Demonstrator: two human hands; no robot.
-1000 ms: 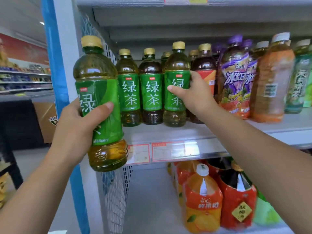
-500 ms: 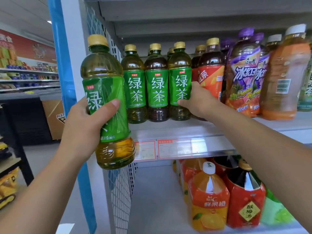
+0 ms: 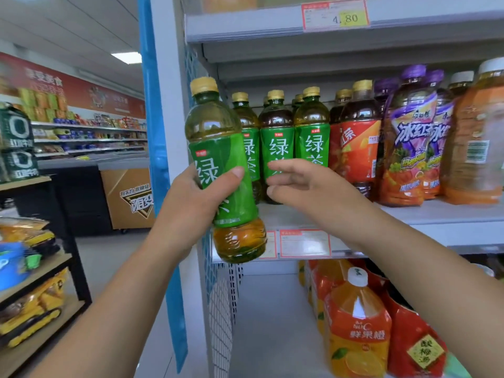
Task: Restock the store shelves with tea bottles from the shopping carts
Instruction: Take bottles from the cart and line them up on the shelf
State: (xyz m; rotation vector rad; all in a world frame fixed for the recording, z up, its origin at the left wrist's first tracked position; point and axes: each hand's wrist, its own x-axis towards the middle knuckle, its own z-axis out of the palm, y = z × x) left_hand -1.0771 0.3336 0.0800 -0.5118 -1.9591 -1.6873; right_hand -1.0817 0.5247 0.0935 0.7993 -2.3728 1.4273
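Observation:
My left hand [image 3: 188, 203] grips a green tea bottle [image 3: 221, 165] with a gold cap, upright, in front of the shelf's left end. On the middle shelf [image 3: 436, 216] behind it stands a row of the same green tea bottles [image 3: 278, 143]. My right hand [image 3: 308, 186] hovers in front of that row with fingers spread toward the held bottle. It holds nothing, and a small gap separates it from the held bottle.
Red-labelled tea bottles [image 3: 354, 143], purple-capped bottles [image 3: 409, 137] and an orange bottle [image 3: 477, 137] fill the shelf to the right. Large orange juice bottles [image 3: 357, 323] stand on the shelf below. A blue upright [image 3: 152, 132] and white mesh side panel [image 3: 221, 317] bound the shelf's left side.
My right hand has let go of the shelved green tea bottle and drawn back left toward the held bottle. My left hand has carried its bottle right, closer to the shelf.

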